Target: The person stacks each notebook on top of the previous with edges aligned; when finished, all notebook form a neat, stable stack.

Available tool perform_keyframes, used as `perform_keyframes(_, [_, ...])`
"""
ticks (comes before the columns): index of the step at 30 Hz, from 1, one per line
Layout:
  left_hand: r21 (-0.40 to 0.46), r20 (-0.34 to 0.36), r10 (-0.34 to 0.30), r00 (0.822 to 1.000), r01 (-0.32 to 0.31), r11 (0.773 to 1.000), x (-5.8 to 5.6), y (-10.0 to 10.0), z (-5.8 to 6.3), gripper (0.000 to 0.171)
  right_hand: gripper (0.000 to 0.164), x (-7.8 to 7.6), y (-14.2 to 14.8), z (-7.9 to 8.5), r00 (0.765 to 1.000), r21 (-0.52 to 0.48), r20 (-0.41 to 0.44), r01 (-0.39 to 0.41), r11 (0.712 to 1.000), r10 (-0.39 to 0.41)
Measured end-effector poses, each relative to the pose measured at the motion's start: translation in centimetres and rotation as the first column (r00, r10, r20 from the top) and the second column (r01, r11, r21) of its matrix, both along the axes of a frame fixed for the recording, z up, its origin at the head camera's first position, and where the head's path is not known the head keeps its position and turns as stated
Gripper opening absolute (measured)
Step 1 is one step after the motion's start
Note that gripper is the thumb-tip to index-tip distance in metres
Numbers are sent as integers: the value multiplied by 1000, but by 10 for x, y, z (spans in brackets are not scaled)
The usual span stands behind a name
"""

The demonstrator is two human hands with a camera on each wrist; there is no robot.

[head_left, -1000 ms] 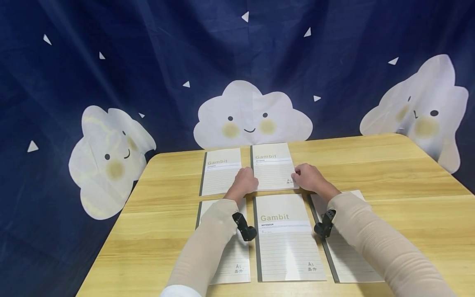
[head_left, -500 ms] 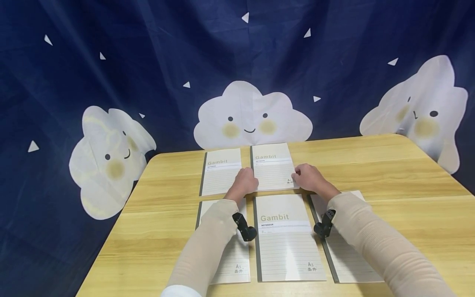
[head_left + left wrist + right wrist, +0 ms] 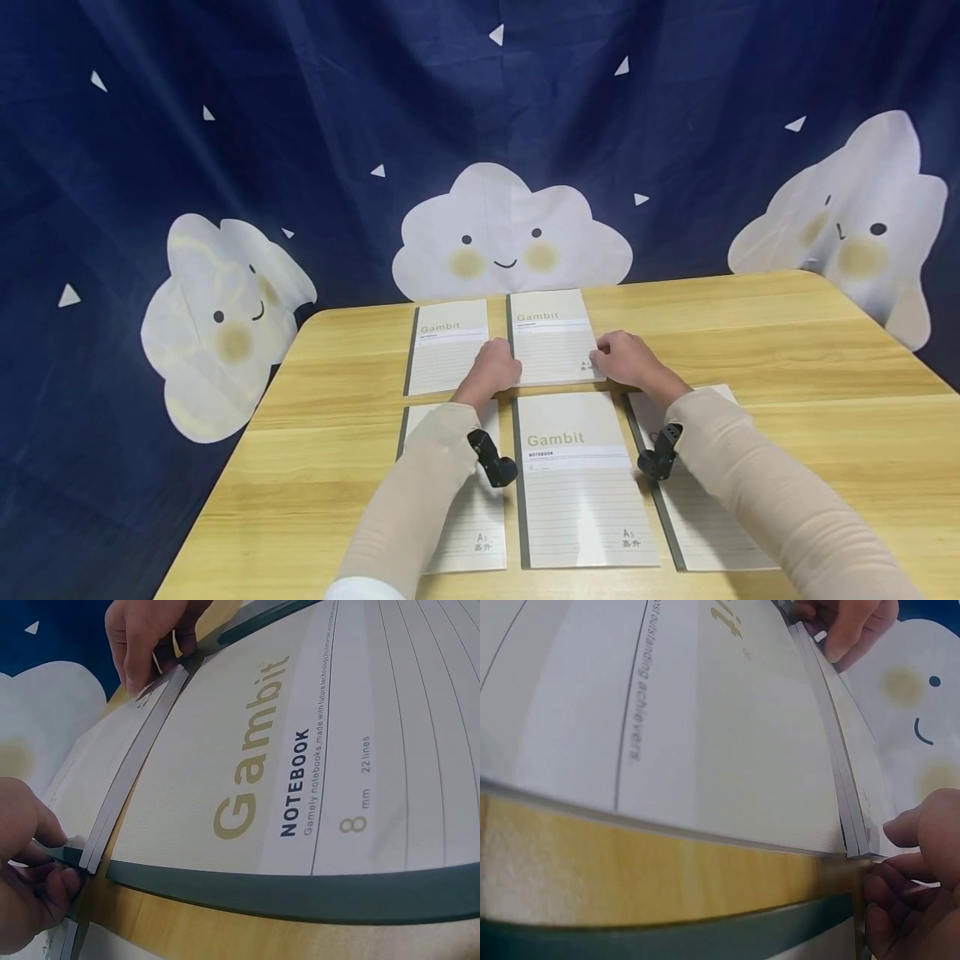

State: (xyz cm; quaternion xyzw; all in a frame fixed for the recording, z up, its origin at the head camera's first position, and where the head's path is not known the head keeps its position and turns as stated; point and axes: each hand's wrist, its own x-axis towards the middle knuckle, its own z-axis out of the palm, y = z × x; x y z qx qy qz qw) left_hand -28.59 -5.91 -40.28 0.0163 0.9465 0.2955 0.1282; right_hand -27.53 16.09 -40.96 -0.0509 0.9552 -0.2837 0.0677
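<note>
A white Gambit notebook with a dark spine lies in the back row, to the right of another notebook. My left hand pinches its near left corner, thumb on the cover and fingers curled at the edge. At the near right corner my right hand pinches it the same way. Seen in the left wrist view, the edge of the held notebook shows two layers, so it may be a stack. The front middle notebook lies flat just in front of it.
Under my left forearm lies a partly covered front left notebook. A front right notebook is partly hidden by my right forearm. The wooden table ends at a dark blue curtain with cloud faces.
</note>
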Motion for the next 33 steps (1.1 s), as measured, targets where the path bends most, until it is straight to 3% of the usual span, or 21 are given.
perform_keyframes(5, [-2, -1, -1, 1000, 1, 1000, -1, -2, 1, 16, 38, 0, 5, 1, 1000, -5, 1, -7, 1000, 7])
perform_keyframes(10, [-5, -51, -22, 998, 21, 1000, 3, -5, 5, 15, 41, 5, 9, 6, 1000, -7, -6, -17, 1000, 17])
perform_keyframes(13, [-17, -91, -46, 995, 44, 999, 5, -6, 8, 20, 44, 8, 11, 10, 1000, -4, -6, -19, 1000, 19])
perform_keyframes(23, [-13, -129, -80, 988, 79, 997, 18, -11, 18, 38, 43, 22, 17, 22, 997, -11, -35, -72, 997, 72])
perform_keyframes(27, [-12, -141, -100, 985, 100, 995, 24, -13, 20, 40, 43, 29, 19, 24, 997, -26, -19, -78, 997, 77])
perform_keyframes(33, [-10, -113, -132, 985, 131, 991, 36, -13, 21, 42, 40, 42, 20, 23, 995, -80, 71, -65, 995, 70])
